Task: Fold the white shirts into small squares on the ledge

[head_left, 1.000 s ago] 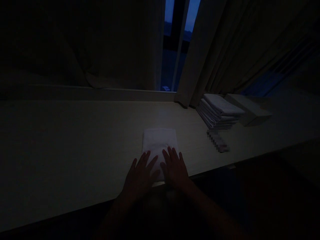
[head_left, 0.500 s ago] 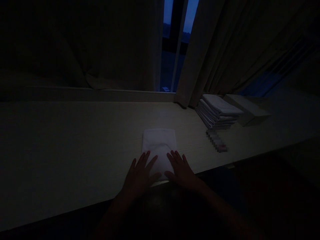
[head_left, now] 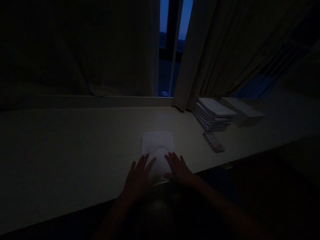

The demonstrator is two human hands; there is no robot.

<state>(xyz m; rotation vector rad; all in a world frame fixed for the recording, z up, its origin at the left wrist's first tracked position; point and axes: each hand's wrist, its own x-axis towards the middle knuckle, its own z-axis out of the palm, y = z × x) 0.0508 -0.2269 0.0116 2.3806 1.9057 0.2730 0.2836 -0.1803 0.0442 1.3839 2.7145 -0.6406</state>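
A folded white cloth, perhaps a towel, lies on the pale counter close to its front edge. Over the cloth's near left side rests my left hand, fingers spread and laid flat. My right hand lies the same way on the near right side, its fingers stretched out. The two thumbs point toward each other with a strip of cloth between them. Neither hand grips anything. Slight creases show in the cloth just beyond the fingertips.
A stack of folded white cloths stands at the back right, beside a pale box. In front of the stack lies a blurred-out slim object. Curtains hang behind the counter around a narrow window gap. The room is very dark.
The camera view has shifted slightly, so the counter items sit a little lower and to the left. Both hands stay spread on the cloth with hardly any movement.
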